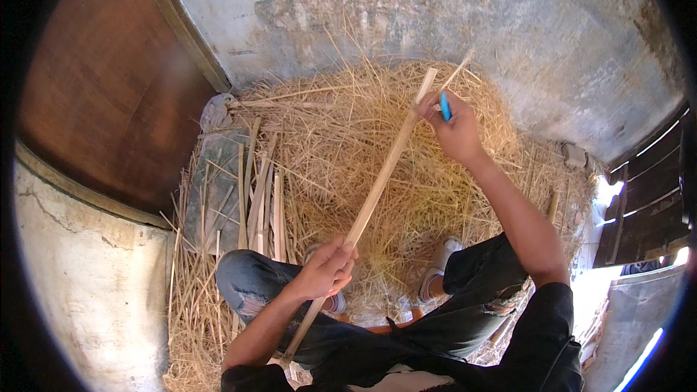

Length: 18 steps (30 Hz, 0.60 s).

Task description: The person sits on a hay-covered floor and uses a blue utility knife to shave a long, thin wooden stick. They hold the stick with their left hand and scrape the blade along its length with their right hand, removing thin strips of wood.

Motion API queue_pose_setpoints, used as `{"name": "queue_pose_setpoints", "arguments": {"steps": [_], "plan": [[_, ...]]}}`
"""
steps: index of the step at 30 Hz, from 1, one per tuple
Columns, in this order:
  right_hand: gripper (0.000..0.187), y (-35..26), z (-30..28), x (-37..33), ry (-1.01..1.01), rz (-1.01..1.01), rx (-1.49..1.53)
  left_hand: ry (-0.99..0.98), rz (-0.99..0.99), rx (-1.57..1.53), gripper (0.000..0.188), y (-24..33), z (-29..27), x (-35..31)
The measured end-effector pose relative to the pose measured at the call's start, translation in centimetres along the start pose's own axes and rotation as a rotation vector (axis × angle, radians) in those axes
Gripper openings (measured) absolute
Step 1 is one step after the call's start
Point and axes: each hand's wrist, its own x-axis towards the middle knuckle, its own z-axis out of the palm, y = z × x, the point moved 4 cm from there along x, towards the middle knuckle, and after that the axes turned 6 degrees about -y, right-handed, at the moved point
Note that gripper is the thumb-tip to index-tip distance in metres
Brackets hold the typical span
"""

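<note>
Looks down on a broad bed of straw (334,138), spread below both sets of fingers. Reaches well forward with the right arm (519,207), bent at the elbow and angled inward. Carries the left arm (258,327) lower and nearer the body, slanting inward. Holds a long pale strip (387,163) diagonally from the left fingers to the right, running back behind the left ones toward the lap and poking just past the right ones. Has loose slats (257,210) lying ahead and left of the left fingers. Wraps the left hand (325,272) round the strip, fingers curled. Clasps a small blue object (445,107) in the right hand (459,127), with fingertips against the strip near its far end.
</note>
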Motion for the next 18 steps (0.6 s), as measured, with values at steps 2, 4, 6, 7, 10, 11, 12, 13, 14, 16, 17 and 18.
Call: {"name": "queue_pose_setpoints", "arguments": {"steps": [2,4,6,7,10,11,12,13,14,16,17,18], "plan": [[0.022,1.3,-0.3,0.3,-0.016,0.246,0.261,0.025,-0.014,0.048,0.026,-0.1,0.0,-0.1],[0.027,1.9,-1.0,0.5,0.022,0.371,0.638,0.064,-0.021,0.127,0.026,0.4,0.4,0.0],[0.030,1.6,-1.8,0.0,0.012,0.457,0.340,0.109,0.003,0.231,0.028,0.0,-0.3,0.1],[0.032,1.5,-1.9,-0.2,0.002,0.496,0.194,0.137,0.014,0.284,0.030,-0.1,-0.7,-0.1],[0.033,2.3,-1.2,-1.1,-0.125,0.482,0.069,0.120,0.034,0.209,0.031,0.2,-1.0,0.0],[0.033,2.0,-1.0,-1.5,-0.136,0.358,-0.004,0.115,0.046,0.175,0.030,0.4,-0.8,0.1],[0.034,1.3,-0.3,-2.1,-0.149,0.236,-0.074,0.112,0.055,0.141,0.031,0.7,-0.6,0.1],[0.034,0.3,0.5,-2.7,-0.161,0.113,-0.143,0.110,0.064,0.106,0.032,0.9,-0.3,0.1],[0.033,-0.6,1.4,-3.2,-0.155,0.042,-0.137,0.119,0.085,0.086,0.032,1.2,0.0,0.2],[0.033,-3.5,2.8,-4.3,-0.142,-0.098,-0.129,0.132,0.128,0.044,0.035,1.7,0.5,0.4],[0.034,-4.3,3.6,-4.9,-0.235,-0.087,-0.145,0.132,0.129,0.056,0.035,1.8,0.5,0.5],[0.035,-5.0,4.4,-5.5,-0.330,-0.081,-0.155,0.139,0.132,0.069,0.036,2.0,0.5,0.4]]}}
